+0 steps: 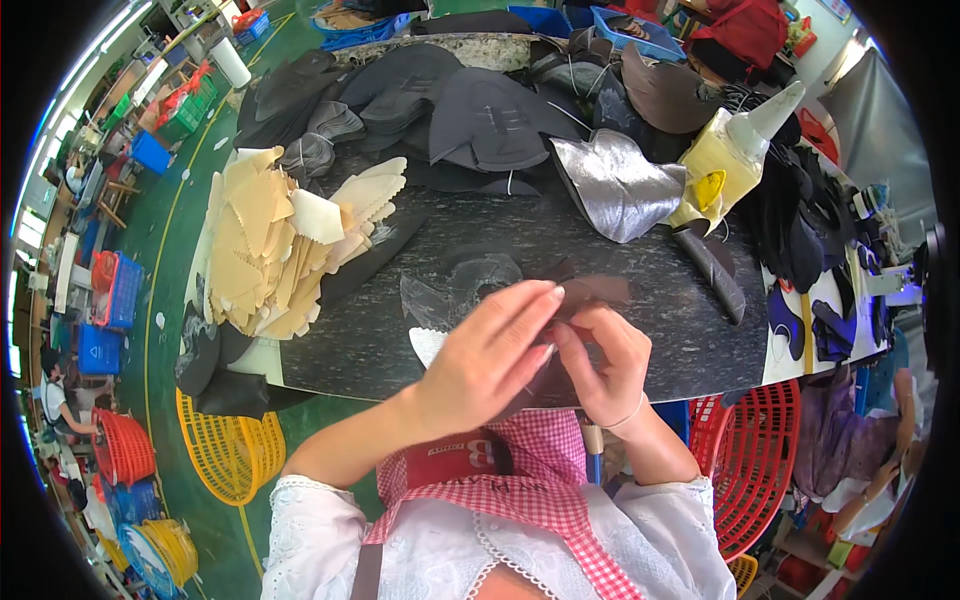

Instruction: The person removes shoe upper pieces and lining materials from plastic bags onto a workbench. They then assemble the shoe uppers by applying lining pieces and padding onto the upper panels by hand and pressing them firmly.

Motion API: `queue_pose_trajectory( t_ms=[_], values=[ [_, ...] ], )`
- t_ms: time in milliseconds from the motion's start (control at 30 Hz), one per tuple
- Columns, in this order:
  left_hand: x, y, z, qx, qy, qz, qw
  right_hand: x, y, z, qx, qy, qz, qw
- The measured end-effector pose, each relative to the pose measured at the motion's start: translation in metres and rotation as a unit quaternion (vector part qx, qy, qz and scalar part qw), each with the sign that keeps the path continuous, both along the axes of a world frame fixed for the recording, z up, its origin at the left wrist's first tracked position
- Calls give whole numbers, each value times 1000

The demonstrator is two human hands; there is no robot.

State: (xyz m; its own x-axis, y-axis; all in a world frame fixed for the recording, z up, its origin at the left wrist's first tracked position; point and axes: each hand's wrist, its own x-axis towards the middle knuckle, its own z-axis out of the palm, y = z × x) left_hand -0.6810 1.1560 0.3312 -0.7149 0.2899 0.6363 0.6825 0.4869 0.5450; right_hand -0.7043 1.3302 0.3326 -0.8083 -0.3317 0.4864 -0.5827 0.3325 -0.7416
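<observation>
At left, on green floor [215, 540]: yellow openwork basket [268, 455]. Farther out on same side: red basket [125, 450], blue crates [124, 300] and, beside red basket, co-worker [55, 402] in light top. Toward upper left: green crate [185, 118], white cylinder [230, 62]. At lower right: red lattice basket [770, 440].

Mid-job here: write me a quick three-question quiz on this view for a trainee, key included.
1. True or false: the silver piece is to the left of the pale yellow bottle.

2. What is piled on the dark table, to the left of the left hand?
A) Cream pieces
B) Red baskets
C) Blue crates

3. Fill in the colour: just beyond the fingers of the right hand shows a ____ scrap.

Key: 1. True. 2. A. 3. Dark brown.
</observation>
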Motion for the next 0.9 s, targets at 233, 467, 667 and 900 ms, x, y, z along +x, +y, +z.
queue_pose_trajectory(
  t_ms=[233,467,667,900],
  values=[
    [-19,-11,17,-15,14,-20,1000,-3,-2,10,24,24,42,999],
    [-11,-11,3,-59,136,43,988,-10,-8,10,-17,2,58,998],
    [-5,-16,-14,353,-265,72,895,-17,-14,-6,-128,-26,87,988],
    [-11,-9,-8,48,96,94,990,-16,-20,10,-32,5,52,998]
  ],
)
